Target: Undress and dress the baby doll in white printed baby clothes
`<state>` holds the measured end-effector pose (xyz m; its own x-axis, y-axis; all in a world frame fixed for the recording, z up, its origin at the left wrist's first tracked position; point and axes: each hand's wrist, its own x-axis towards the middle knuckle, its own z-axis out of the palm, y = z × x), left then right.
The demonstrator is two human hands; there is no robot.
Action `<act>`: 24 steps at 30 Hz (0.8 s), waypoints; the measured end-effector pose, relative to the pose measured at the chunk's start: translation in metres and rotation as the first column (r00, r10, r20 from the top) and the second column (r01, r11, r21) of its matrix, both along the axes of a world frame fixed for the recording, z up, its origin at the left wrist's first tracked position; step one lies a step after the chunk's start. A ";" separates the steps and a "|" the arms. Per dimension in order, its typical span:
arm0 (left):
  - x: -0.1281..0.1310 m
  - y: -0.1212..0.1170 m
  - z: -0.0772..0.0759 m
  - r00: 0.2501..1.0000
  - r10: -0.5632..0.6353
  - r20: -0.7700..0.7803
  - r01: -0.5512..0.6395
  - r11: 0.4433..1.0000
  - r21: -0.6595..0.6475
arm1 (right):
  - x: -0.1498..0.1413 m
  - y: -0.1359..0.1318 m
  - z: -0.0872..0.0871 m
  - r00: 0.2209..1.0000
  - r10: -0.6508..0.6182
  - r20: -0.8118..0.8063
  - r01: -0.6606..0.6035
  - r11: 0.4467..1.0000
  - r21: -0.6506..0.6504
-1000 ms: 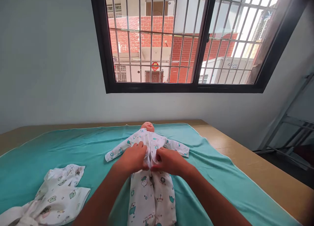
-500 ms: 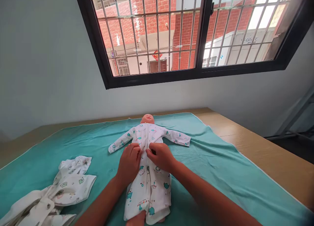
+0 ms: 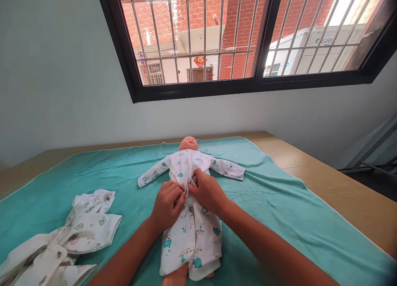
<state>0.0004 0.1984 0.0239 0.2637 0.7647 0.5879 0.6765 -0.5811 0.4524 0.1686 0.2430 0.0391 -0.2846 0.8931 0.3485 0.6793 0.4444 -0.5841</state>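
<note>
A baby doll (image 3: 189, 143) lies face up on a teal cloth (image 3: 273, 203), dressed in a white romper (image 3: 195, 236) with small teal prints. Its sleeves spread out to both sides. My left hand (image 3: 167, 203) and my right hand (image 3: 207, 190) meet at the romper's front opening, at the doll's belly. Both hands pinch the two front edges of the fabric together. A bare doll foot (image 3: 175, 278) shows at the romper's bottom hem.
A second white printed garment (image 3: 71, 236) lies crumpled at the left on the cloth. The cloth covers a wooden table (image 3: 341, 195) set against a wall under a barred window (image 3: 242, 38). A metal rack (image 3: 372, 162) stands at the far right.
The view has dropped a little. My hands have slid down the romper's front from the chest to the belly, still pinching its edges.
</note>
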 end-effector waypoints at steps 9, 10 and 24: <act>0.016 0.039 0.040 0.953 0.298 0.059 -0.251 0.881 -0.402 | 0.004 0.027 0.035 0.997 0.022 0.077 -0.023 1.000 0.012; 0.019 0.043 0.044 0.943 0.329 -0.058 -0.326 0.867 -0.377 | 0.005 0.033 0.037 0.998 0.063 -0.021 -0.064 0.998 -0.030; 0.018 0.052 0.038 0.965 0.250 -0.073 -0.261 0.921 -0.288 | 0.015 0.050 0.019 0.886 0.123 -0.447 -0.350 0.809 -0.472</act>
